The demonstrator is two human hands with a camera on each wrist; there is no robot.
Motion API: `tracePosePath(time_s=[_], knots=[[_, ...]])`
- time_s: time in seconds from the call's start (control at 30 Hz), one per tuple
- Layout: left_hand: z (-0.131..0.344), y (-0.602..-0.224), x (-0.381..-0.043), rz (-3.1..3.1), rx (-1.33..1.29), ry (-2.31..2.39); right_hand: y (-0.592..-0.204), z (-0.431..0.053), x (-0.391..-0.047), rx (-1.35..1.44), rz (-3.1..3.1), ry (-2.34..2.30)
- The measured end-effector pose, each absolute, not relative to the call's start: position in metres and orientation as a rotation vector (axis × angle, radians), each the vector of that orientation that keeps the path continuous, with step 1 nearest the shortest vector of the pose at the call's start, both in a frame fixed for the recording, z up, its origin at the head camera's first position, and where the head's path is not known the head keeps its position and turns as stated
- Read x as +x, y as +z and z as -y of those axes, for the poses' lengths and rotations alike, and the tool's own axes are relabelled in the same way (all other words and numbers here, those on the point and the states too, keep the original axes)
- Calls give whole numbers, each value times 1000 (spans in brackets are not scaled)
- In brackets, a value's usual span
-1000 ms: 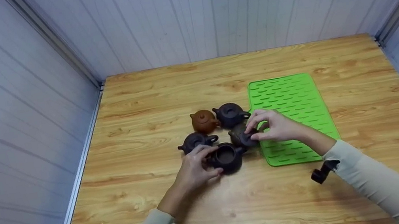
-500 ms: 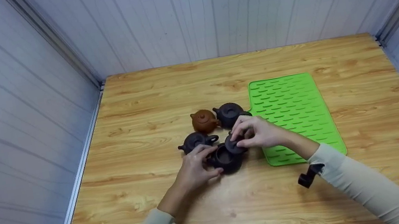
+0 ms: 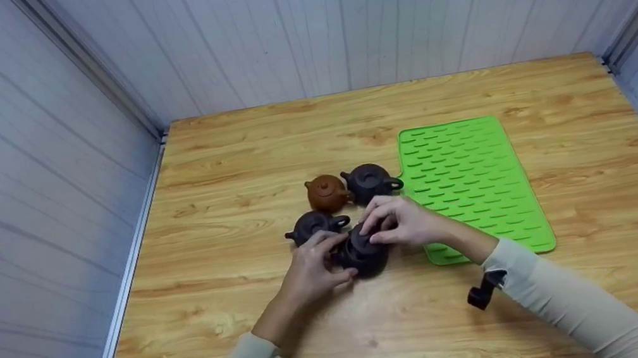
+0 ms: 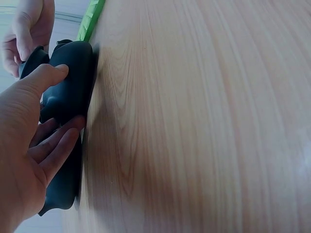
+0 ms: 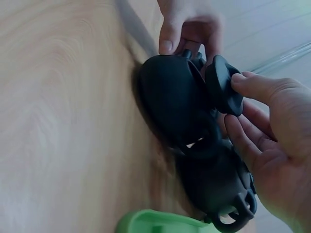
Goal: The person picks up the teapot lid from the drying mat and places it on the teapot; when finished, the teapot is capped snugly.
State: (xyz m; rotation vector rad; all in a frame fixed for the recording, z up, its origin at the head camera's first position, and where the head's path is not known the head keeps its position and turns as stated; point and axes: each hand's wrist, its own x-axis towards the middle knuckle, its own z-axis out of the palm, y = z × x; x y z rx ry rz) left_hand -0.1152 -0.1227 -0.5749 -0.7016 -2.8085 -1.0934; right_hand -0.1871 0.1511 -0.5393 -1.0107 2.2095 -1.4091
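Observation:
A dark, squat teapot (image 3: 375,265) stands on the wooden table with its top opening partly uncovered. My left hand (image 3: 313,273) holds it at the spout side, thumb on the near wall, fingers on the far side, as the left wrist view shows on the pot body (image 4: 75,82). Between thumb and fingers, my right hand (image 3: 406,221) pinches a round dark lid (image 5: 223,86). It is tilted right at the rim of the opening. Another dark teapot (image 5: 211,179) stands beside the handle, mostly hidden under my right hand in the head view.
A brown teapot (image 3: 326,194) and a dark teapot (image 3: 367,184) stand side by side behind my hands. One more dark teapot (image 3: 310,226) is just beyond my left fingers. To the right lies a green ridged mat (image 3: 473,180). Pale panels (image 3: 308,27) enclose the table.
My right hand has carried the lid leftward from over the neighbouring teapot, and it now covers part of the held pot's opening. My left hand has stayed in place.

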Motion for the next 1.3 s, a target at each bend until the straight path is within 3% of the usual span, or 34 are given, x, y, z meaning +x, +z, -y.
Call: tracePosePath(time_s=[1.3], knots=[[122,-574,-114,2807,-705,-1082,-544,-143,-177,-1037,-2327,-1213]])
